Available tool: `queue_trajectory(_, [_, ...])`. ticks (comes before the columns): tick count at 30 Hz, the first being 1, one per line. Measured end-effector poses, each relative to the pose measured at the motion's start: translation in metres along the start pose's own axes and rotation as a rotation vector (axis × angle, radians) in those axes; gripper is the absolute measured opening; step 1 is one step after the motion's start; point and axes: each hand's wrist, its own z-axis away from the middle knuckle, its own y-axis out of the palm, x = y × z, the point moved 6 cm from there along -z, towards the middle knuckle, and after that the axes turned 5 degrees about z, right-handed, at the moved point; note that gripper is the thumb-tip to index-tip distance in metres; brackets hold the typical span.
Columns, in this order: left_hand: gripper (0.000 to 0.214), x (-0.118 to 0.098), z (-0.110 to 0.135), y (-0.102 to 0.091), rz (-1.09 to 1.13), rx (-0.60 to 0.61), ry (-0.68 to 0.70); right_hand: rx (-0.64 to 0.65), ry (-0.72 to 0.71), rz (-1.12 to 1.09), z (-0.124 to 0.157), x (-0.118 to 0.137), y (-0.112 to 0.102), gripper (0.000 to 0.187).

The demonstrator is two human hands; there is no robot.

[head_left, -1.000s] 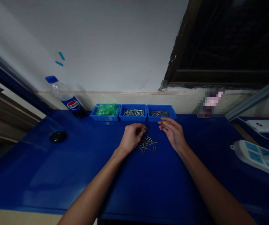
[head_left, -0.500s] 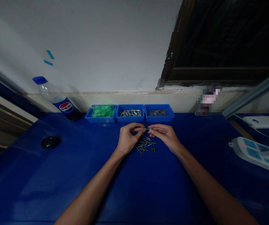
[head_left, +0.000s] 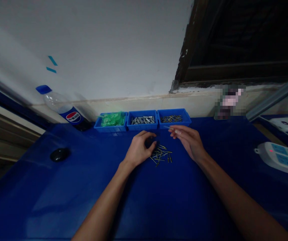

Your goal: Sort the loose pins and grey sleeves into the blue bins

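Observation:
A small heap of thin metal pins (head_left: 162,155) lies on the blue table (head_left: 159,201). My left hand (head_left: 139,149) rests at the heap's left edge, fingers curled and pinched down onto the pins. My right hand (head_left: 188,140) hovers just right of the heap, near the right-hand bin, with one thin pin pinched in its fingertips and pointing left. Three blue bins stand in a row at the back: one with green pieces (head_left: 111,119), one with grey metal sleeves (head_left: 142,119), one with thin pins (head_left: 173,118).
A cola bottle (head_left: 63,108) leans against the wall at the back left. A black mouse (head_left: 59,154) sits on the left. A white power strip (head_left: 279,158) with a red light lies at the right edge. The wall is right behind the bins.
The hands met over the heap half a second ago. They have since parted: the right hand moved right toward the bin with a pin, and the left dropped to the heap.

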Motion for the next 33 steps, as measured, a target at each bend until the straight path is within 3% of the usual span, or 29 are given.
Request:
queue_trajectory(4, [0.033, 0.007, 0.002, -0.001, -0.026, 0.140, -0.039, -0.037, -0.057, -0.102, -0.002, 0.007, -0.005, 0.052])
queue_trajectory(9, [0.037, 0.013, 0.004, 0.002, -0.011, 0.179, -0.092, -0.040, -0.005, -0.125, -0.002, 0.002, -0.004, 0.041])
queue_trajectory(15, [0.028, 0.014, 0.004, 0.005, 0.086, 0.032, -0.101, -0.007, 0.023, -0.063, 0.000, -0.002, 0.000, 0.026])
queue_trajectory(24, [0.027, 0.022, 0.002, 0.016, 0.694, -0.151, -0.281, 0.079, 0.033, 0.196, 0.001, -0.003, 0.011, 0.026])
queue_trajectory(28, [0.039, 0.025, 0.003, 0.016, 0.805, -0.215, -0.350, 0.158, 0.068, 0.171, 0.006, -0.004, 0.018, 0.027])
queue_trajectory(33, [0.036, 0.025, 0.005, 0.018, 0.835, -0.224, -0.388, 0.227, 0.131, 0.060, 0.009, -0.011, 0.025, 0.028])
